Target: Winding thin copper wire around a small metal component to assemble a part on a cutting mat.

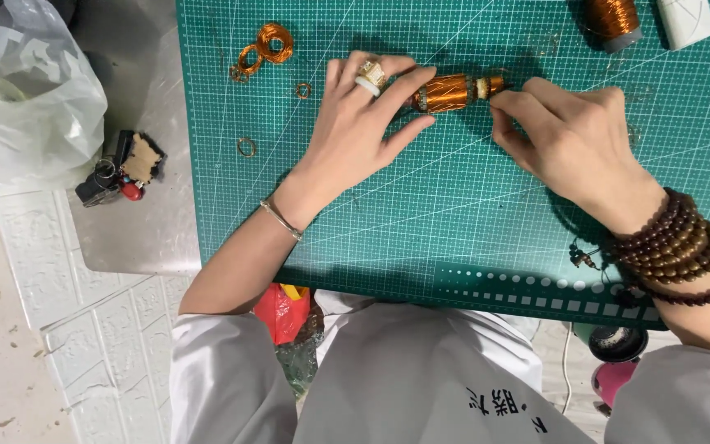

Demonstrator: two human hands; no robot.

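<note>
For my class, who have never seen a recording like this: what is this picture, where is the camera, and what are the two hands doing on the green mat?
There is one picture, taken by a camera worn on a person's head, looking down at their own bare hands. No machine is involved. The work surface is a green cutting mat with a printed grid, lying on a metal table. The left hand, wearing a ring, and the right hand, with dark bead bracelets on its wrist, hold a small coil wound with copper wire between their fingertips. Loose copper wire rings lie at the mat's upper left, a spool of copper wire at the top. A bunch of keys and a plastic bag sit to the left.
</note>
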